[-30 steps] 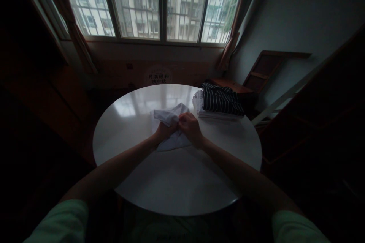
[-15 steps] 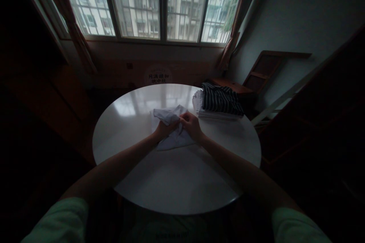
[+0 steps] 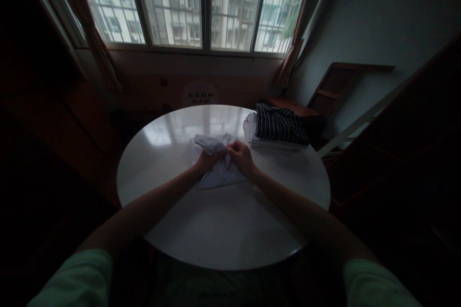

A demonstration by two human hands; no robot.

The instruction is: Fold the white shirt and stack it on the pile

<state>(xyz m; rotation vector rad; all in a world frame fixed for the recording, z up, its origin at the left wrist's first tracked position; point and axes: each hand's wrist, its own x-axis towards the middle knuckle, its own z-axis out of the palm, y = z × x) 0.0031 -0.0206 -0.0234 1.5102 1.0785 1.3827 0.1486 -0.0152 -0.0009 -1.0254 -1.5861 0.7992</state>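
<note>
A pale, whitish garment (image 3: 221, 177) lies bunched near the middle of the round white table (image 3: 223, 230); its exact kind does not show. My left hand (image 3: 209, 160) is closed on a raised fold of the cloth, part of which flops over the fingers. Close beside it, my right hand (image 3: 242, 154) pinches the same cloth with thumb and forefinger. The fingertips of both hands nearly meet. The lower part of the cloth spreads flat on the tabletop below the hands.
At the table's far right sits a stack of folded white clothes (image 3: 268, 143) topped by a black garment with white stripes (image 3: 279, 124). Behind the table is a barred window (image 3: 205, 9) with curtains. A wooden chair (image 3: 333, 88) leans by the right wall.
The loose flap of cloth over my left hand has shifted slightly. Both hands stay in nearly the same place, still gripping the garment.
</note>
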